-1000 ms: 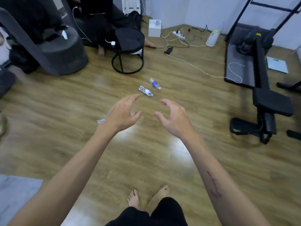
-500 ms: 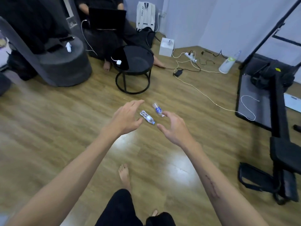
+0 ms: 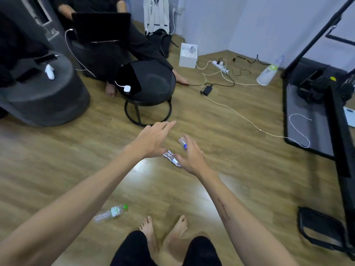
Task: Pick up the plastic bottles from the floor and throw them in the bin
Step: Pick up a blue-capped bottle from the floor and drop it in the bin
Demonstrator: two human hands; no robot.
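- I had both hands out over the middle of the floor (image 3: 221, 120), left hand (image 3: 151, 140) and right hand (image 3: 193, 157) with the grip apart, holding nothing.
- They flanked the crushed bottle (image 3: 171, 158) and the blue-capped bottle (image 3: 182, 143), ready, I judged, to scoop both.
- A green-capped bottle (image 3: 113, 212) lay near my feet; no bin was in view.

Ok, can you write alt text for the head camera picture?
Two bare hands, left and right, reach open toward two small plastic bottles lying on a wooden floor. A third, green-capped bottle lies near the person's bare feet.
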